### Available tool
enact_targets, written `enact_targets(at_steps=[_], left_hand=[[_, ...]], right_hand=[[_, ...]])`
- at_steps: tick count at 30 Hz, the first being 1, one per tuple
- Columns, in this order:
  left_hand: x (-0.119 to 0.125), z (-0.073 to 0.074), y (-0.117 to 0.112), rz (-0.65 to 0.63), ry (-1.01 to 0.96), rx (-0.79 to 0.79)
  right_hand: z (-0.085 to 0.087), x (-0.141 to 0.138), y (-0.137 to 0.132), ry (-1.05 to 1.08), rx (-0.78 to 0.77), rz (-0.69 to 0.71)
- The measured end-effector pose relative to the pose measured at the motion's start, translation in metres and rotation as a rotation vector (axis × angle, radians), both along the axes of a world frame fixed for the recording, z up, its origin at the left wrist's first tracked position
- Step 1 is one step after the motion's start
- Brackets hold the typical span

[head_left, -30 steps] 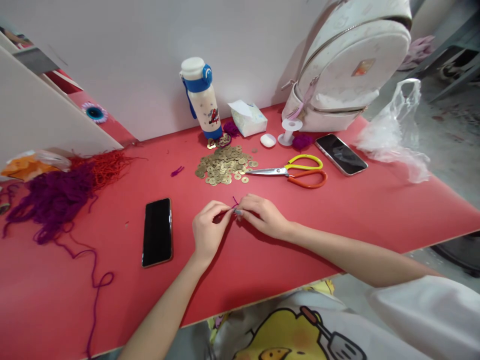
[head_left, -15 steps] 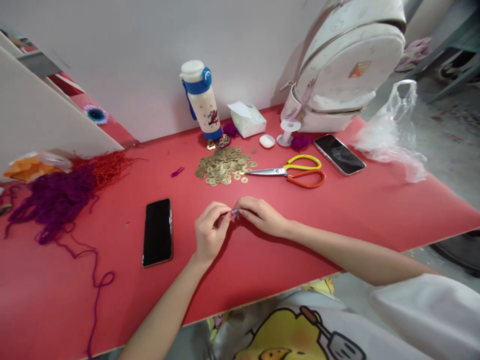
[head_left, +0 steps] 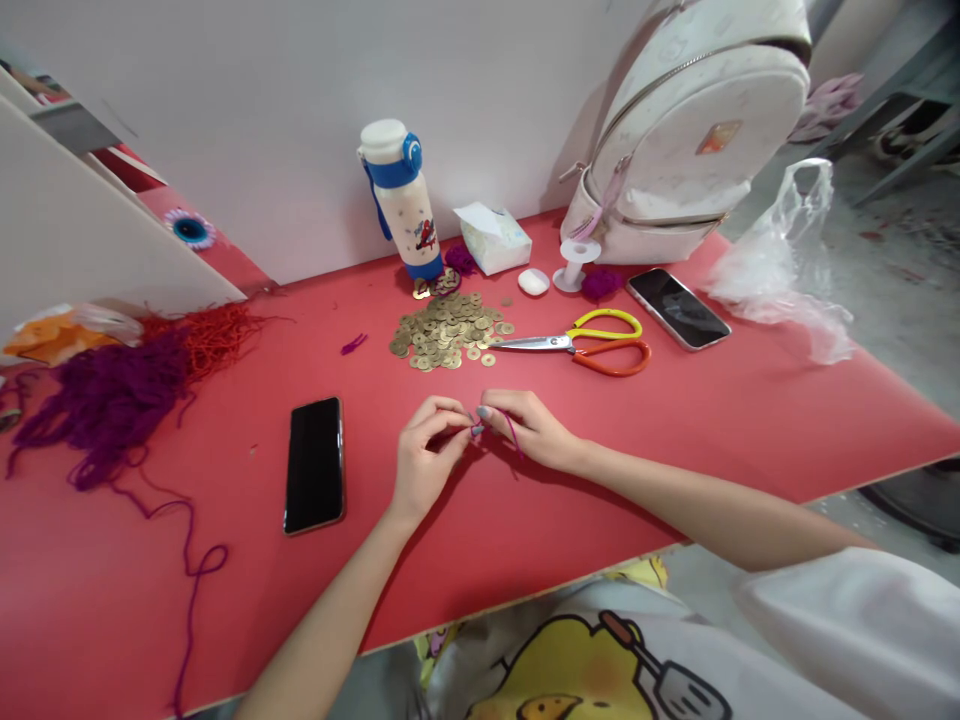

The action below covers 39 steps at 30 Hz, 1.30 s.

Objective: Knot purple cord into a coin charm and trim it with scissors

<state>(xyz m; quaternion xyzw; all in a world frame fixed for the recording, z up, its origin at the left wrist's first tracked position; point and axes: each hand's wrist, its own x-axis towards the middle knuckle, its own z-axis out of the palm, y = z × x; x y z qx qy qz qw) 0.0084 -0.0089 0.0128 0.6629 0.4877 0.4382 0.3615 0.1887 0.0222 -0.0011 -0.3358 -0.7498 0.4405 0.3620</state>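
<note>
My left hand (head_left: 424, 462) and my right hand (head_left: 529, 428) meet fingertip to fingertip low over the red table (head_left: 675, 420), both pinched on a short purple string (head_left: 513, 432). The string loops over the back of my right fingers. Whatever else sits between the fingertips is too small to make out. A pile of brass coins (head_left: 448, 332) lies just beyond my hands. Scissors with yellow and orange handles (head_left: 592, 347) lie to the right of the coins, blades pointing left.
A black phone (head_left: 315, 463) lies left of my hands, a second phone (head_left: 678, 308) at the back right. Along the wall stand a bottle (head_left: 403, 198), tissue pack (head_left: 493, 236), white spool (head_left: 576, 262) and white backpack (head_left: 690, 130). Purple yarn (head_left: 105, 400) and red yarn (head_left: 210, 335) are heaped at left.
My fingers have worked the purple string: its end stood above the fingertips a second ago, and now a strand lies across my right fingers. Both hands stayed in place.
</note>
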Motion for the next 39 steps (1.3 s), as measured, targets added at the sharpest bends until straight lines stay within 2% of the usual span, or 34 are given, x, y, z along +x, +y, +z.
enact_targets(at_steps=[3,6,11,14,18,24,31,35,37,39], left_hand=[[-0.001,-0.002,0.002,0.007,-0.146,-0.132],[-0.002,-0.006,0.003,0.025,-0.297,-0.192],[-0.001,-0.010,0.002,0.154,-0.450,-0.268],[0.000,-0.010,0.001,0.245,-0.392,-0.245],[0.001,-0.008,0.002,0.294,-0.203,-0.194],[0.001,-0.007,0.004,0.281,-0.177,-0.182],[-0.002,-0.010,0.003,0.313,-0.236,-0.279],[0.000,-0.008,0.002,0.282,-0.092,-0.142],[0.001,-0.007,0.001,0.246,-0.004,-0.072],[0.002,-0.008,0.002,0.206,0.043,-0.045]], right_hand=[[0.000,-0.001,0.002,0.052,-0.047,-0.022],[-0.003,-0.001,0.002,0.012,-0.029,-0.012],[-0.005,-0.002,-0.004,-0.210,0.162,0.086],[-0.003,-0.004,-0.010,-0.279,0.261,0.139],[-0.001,-0.006,-0.015,-0.290,0.382,0.152],[0.004,-0.004,-0.014,-0.295,0.587,-0.038],[-0.001,-0.005,-0.013,-0.303,0.525,0.065],[-0.002,-0.006,-0.014,-0.296,0.548,0.103],[0.000,-0.006,-0.014,-0.280,0.562,0.093],[0.002,-0.005,-0.013,-0.227,0.512,0.052]])
